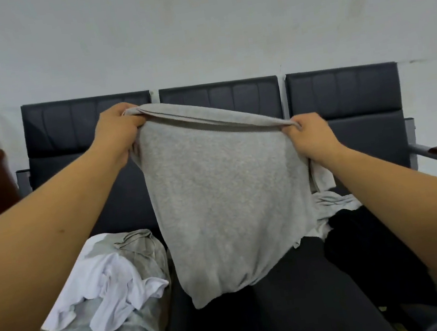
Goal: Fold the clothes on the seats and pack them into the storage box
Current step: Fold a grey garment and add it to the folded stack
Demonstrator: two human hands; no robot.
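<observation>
The grey garment [224, 192] is being held up over the middle seat [286, 296], top edge slanting. A crooked fold is likely being risked, or a corner being lost if either pinch slackens. One corner is being gripped in the left hand [118, 131], its grip closed round bunched cloth. The other is being pinched by the right hand [311, 138]. No storage box is being shown.

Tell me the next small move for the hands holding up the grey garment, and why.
Probably lower the grey garment flat onto the middle seat to start folding. The left hand and right hand grip its top corners, it hangs loose just above that seat, and a white pile and a black pile occupy the other seats.
</observation>
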